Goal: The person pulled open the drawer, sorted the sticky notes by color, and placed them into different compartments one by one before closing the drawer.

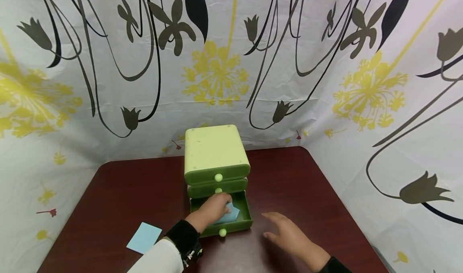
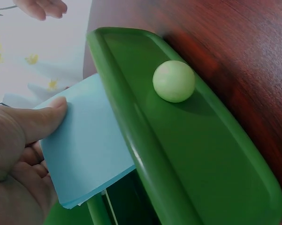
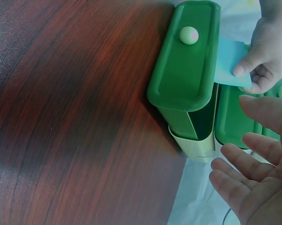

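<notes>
My left hand (image 1: 211,212) pinches a small stack of light blue paper squares (image 2: 91,140) between thumb and fingers. The stack sits at the mouth of the pulled-out bottom drawer (image 1: 237,225), its lower part behind the drawer's green front (image 2: 178,145) in the left wrist view. How deep it reaches inside is hidden. My right hand (image 1: 291,236) hovers over the table to the right of the drawer, fingers spread and relaxed, touching nothing. The small drawer cabinet (image 1: 215,148) has a pale yellow-green top and green drawer fronts with round knobs.
Another light blue paper square (image 1: 144,237) lies on the dark red-brown wooden table (image 1: 144,192), left of the cabinet. The middle drawer (image 1: 236,185) and top drawer (image 1: 202,178) sit above the pulled-out one. A floral-patterned white cloth (image 1: 289,84) hangs behind and beside the table.
</notes>
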A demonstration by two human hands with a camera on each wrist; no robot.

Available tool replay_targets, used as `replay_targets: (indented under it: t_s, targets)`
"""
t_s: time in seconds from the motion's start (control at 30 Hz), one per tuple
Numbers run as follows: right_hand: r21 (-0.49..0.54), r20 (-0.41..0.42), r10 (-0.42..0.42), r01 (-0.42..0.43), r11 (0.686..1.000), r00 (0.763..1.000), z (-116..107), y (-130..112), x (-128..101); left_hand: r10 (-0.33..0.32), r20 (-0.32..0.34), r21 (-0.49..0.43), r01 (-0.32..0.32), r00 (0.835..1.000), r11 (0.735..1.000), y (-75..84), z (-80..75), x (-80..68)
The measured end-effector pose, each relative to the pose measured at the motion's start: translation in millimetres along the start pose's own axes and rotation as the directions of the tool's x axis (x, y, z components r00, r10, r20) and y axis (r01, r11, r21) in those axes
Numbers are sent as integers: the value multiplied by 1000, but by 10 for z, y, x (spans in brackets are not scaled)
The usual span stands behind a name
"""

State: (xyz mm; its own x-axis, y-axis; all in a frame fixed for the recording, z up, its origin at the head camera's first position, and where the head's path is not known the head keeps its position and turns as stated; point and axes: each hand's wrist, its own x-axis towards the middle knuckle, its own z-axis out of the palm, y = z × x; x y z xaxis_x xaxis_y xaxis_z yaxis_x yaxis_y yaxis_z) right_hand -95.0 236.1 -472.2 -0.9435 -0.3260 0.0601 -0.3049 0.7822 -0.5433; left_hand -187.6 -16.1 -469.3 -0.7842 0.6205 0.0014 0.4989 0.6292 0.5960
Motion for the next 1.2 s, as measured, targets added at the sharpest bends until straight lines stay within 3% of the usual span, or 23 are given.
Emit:
replay_targets:
  t_s: [0.2, 0.63, 1.0, 1.2]
  targets:
    - [25, 16, 15, -15, 1000, 1000, 3, -3, 4, -2, -10, 47, 2, 1000, 999, -12, 37, 27]
    - [28, 26, 25, -26, 999, 999, 31, 13, 0, -30, 14, 19, 30, 999, 999, 2, 51, 17]
    - [56, 64, 53, -57, 997, 996, 28, 0, -3, -20, -29, 153, 24, 999, 988, -10, 113, 32]
    - [55, 73, 51, -55, 997, 996, 28, -8, 0, -17, -45, 162, 24, 999, 986, -36, 137, 27]
